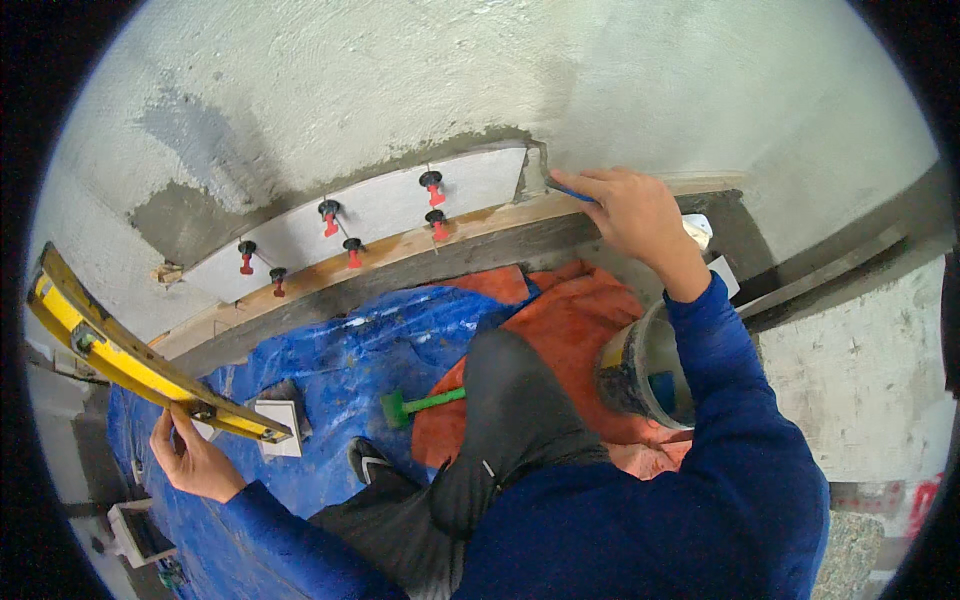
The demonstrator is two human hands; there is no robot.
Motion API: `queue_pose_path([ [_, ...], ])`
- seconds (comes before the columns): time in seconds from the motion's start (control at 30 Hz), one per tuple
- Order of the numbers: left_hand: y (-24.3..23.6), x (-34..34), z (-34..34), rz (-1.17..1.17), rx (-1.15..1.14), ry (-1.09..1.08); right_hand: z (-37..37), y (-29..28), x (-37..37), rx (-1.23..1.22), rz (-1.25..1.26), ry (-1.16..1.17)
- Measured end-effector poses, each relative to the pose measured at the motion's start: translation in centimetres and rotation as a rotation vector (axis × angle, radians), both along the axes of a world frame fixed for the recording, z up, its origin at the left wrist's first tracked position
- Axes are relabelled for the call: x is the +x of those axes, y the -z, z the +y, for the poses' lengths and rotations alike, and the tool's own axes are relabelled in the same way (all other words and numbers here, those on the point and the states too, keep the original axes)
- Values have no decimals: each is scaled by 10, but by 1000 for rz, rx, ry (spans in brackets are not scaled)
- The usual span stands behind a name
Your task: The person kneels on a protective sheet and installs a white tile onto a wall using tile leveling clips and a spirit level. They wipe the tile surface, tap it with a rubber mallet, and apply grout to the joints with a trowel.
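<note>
My left hand [197, 457] is closed on the lower edge of a long yellow spirit level [135, 365], which slants down to the right. My right hand [632, 222] is closed around a thin tool with a blue handle [572, 190]. Its tip points at the wall just past the right end of the tile row; my fingers hide much of it, so its kind is unclear. White tiles [385, 197] stand in a row along the foot of the wall. Black and red tile-levelling clips [431, 188] sit across their joints.
A wooden batten [310, 265] runs beneath the tiles. Blue tarp [330, 370] and orange sheeting [570, 330] cover the floor. Near my right arm stands a bucket [640, 370]. A green-handled mallet [420, 403] and small white tiles [278, 425] lie on the tarp.
</note>
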State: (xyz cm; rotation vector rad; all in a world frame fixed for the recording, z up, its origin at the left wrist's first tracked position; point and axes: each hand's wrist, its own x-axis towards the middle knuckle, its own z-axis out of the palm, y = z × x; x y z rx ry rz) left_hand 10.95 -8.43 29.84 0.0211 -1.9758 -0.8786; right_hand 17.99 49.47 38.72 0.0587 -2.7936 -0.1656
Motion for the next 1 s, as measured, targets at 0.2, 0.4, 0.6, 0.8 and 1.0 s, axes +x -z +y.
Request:
queue_pose_path([
  [0.2,-4,0,0,-5,-26,-13,15,-7,17,-3,54,33],
  [0.4,-3,0,1,-6,-30,19,11,8,31,-55,70,84],
  [0.6,-1,-2,0,9,-46,43,5,28,39,-93,107,139],
  [0.8,0,-5,0,56,-62,60,14,9,62,-37,70,290],
  [1.0,-1,-4,1,52,-33,59,-29,25,29,-131,164,-22],
])
